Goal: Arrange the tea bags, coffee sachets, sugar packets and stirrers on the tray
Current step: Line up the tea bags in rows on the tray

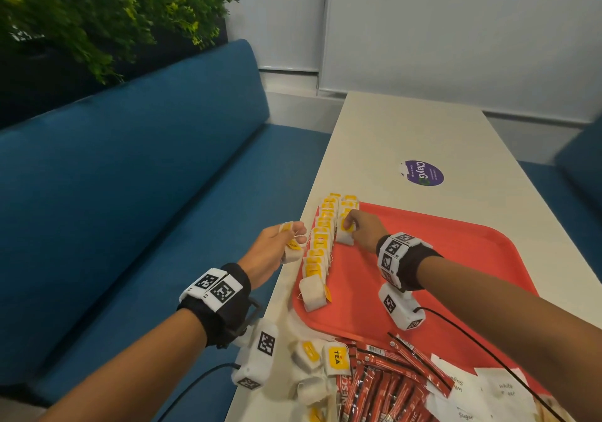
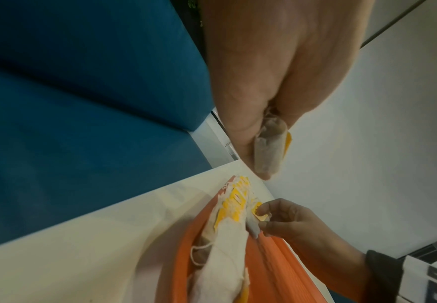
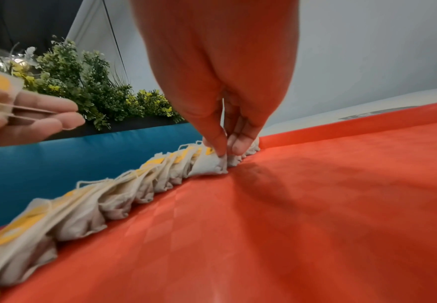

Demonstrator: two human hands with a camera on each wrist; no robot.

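Observation:
A red tray (image 1: 456,268) lies on the white table (image 1: 407,135). Along its left rim runs a row of several white tea bags with yellow tags (image 1: 317,252) (image 3: 124,188). My right hand (image 1: 353,229) (image 3: 225,147) pinches a tea bag (image 1: 344,237) (image 3: 209,165) at the start of a second row beside the first, touching the tray floor. My left hand (image 1: 283,242) (image 2: 261,143) hovers off the table's left edge and holds a couple of tea bags (image 1: 293,249) (image 2: 270,147) in its curled fingers.
Loose tea bags (image 1: 325,359) lie at the tray's near left corner. Several red coffee sachets (image 1: 384,386) and white sugar packets (image 1: 482,392) are piled at the near edge. A purple sticker (image 1: 423,173) marks the table. A blue bench (image 1: 130,177) runs along the left.

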